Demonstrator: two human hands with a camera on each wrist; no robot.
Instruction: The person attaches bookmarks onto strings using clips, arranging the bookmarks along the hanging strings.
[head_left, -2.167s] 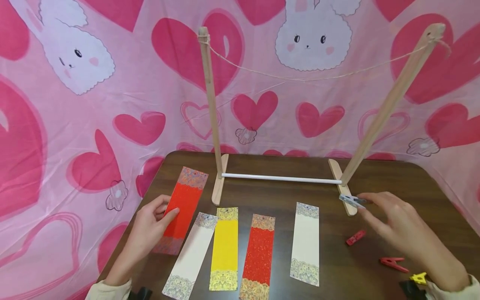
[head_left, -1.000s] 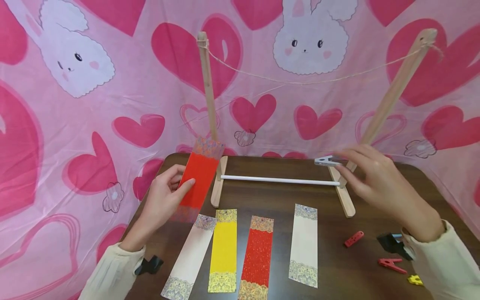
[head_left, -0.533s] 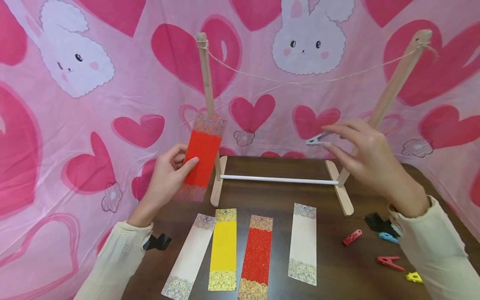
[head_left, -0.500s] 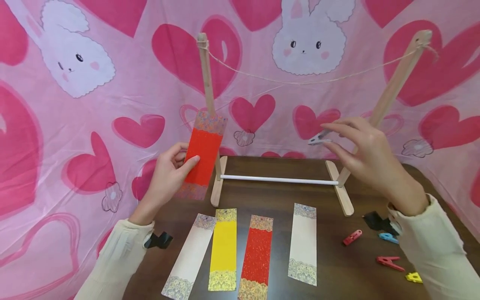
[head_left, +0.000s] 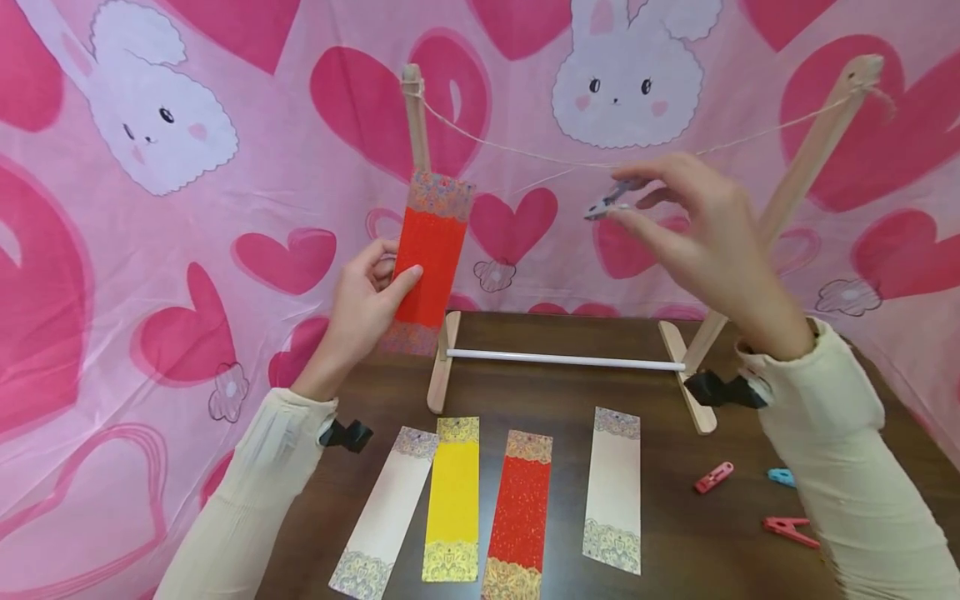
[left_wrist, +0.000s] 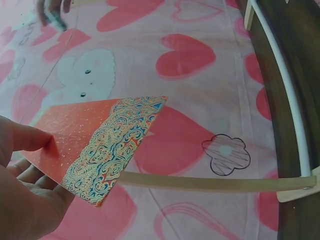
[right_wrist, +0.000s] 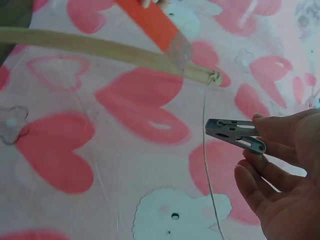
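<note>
A red paper strip (head_left: 431, 262) with patterned end bands is pinched between the thumb and fingers of my left hand (head_left: 362, 296). It is raised in front of the left wooden post (head_left: 417, 125), its top edge below the string (head_left: 517, 152). My right hand (head_left: 697, 225) pinches a grey clothespin (head_left: 597, 212) by its handle ends. In the right wrist view, the grey clothespin (right_wrist: 232, 132) has its nose close to the string (right_wrist: 206, 165); whether they touch I cannot tell. The left wrist view shows the strip's patterned end (left_wrist: 115, 145) pointing away from the palm.
Two white strips (head_left: 386, 508) (head_left: 612, 487), a yellow strip (head_left: 452, 500) and another red strip (head_left: 517, 512) lie on the dark table (head_left: 555, 400). Two red clothespins (head_left: 713, 477) (head_left: 789, 529) and a blue clothespin (head_left: 782, 477) lie at right. A white rod (head_left: 562, 359) joins the stand's feet.
My left hand has lifted the red strip up from the table and to the right. My right hand has carried the grey clothespin up and leftward, near the string's height.
</note>
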